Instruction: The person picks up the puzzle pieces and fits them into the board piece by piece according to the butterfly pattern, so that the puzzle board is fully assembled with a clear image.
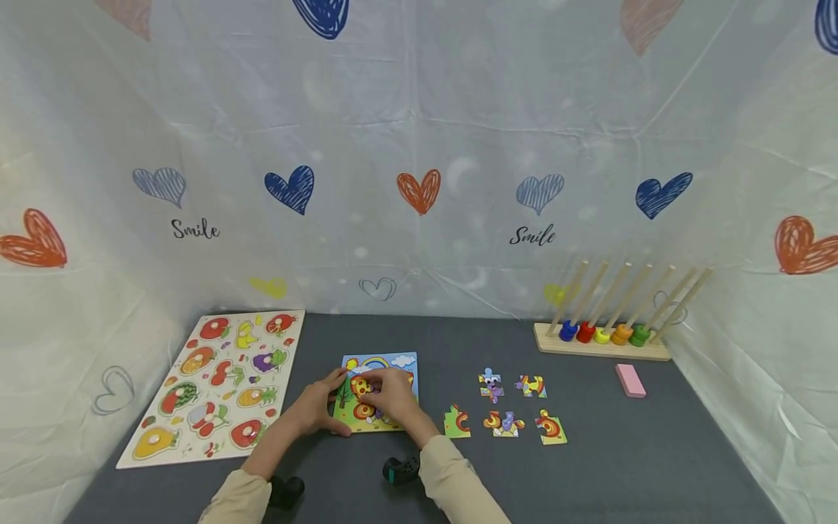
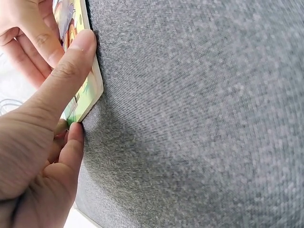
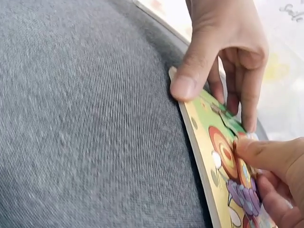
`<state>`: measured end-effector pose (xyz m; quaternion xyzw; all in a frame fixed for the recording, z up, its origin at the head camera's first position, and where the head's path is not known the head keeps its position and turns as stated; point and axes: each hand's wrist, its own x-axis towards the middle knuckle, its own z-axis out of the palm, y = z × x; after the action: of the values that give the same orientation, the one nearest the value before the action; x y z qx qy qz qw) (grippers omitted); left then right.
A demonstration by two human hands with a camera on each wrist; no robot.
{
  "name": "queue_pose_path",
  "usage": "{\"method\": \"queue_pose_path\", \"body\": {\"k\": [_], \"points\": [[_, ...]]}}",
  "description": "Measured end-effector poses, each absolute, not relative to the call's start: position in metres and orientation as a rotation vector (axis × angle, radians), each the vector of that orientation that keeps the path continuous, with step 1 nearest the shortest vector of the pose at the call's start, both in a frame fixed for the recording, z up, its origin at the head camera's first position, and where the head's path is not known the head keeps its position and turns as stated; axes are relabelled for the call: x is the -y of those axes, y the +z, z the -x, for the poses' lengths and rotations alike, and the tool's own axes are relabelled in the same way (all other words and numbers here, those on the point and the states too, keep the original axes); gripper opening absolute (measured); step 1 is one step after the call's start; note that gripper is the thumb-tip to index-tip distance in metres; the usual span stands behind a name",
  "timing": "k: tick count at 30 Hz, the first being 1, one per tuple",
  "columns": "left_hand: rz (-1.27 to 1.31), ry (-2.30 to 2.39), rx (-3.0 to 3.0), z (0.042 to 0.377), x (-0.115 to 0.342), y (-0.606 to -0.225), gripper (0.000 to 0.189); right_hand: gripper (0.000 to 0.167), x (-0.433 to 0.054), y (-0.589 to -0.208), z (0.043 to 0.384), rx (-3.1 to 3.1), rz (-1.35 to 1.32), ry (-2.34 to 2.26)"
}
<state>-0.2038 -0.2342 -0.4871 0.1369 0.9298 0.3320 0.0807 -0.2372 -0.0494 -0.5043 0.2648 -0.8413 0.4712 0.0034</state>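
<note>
A colourful jigsaw puzzle board (image 1: 407,362) with a rainbow along its far side lies on the dark cloth. My left hand (image 1: 313,407) grips its left corner, thumb (image 2: 81,43) on the near edge and fingers (image 2: 72,149) along the left edge. Over the middle of the picture, my right hand (image 1: 396,397) pinches a puzzle piece (image 3: 244,173) between thumb and bent fingers, at the board's surface. That piece is mostly covered by the fingers. Loose puzzle pieces lie right of the board, among them a purple one (image 1: 491,386) and a green one (image 1: 456,422).
A white fruit-picture board (image 1: 245,386) lies at left. At the back right stands a wooden peg stand (image 1: 602,349) with coloured rings, and a pink block (image 1: 631,380) lies before it. Black devices (image 1: 401,471) are beneath the wrists. A heart-printed curtain (image 1: 419,240) hangs behind.
</note>
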Motion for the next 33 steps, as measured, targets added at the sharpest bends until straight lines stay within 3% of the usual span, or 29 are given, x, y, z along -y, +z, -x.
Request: {"method": "queue_pose_path", "body": {"k": [10,24,33], "points": [[-0.428,0.995,-2.788,0.201,0.233,-0.485,0.101,0.041,0.05,-0.507,0.234,2.576,-0.822,1.48],[-0.421,0.992,-2.805,0.202,0.232,-0.483,0.101,0.026,0.052,-0.51,0.238,2.564,-0.85,1.605],[-0.44,1.017,-2.779,0.201,0.237,-0.485,0.101,0.03,0.037,-0.508,0.237,2.26,-0.85,2.093]]}}
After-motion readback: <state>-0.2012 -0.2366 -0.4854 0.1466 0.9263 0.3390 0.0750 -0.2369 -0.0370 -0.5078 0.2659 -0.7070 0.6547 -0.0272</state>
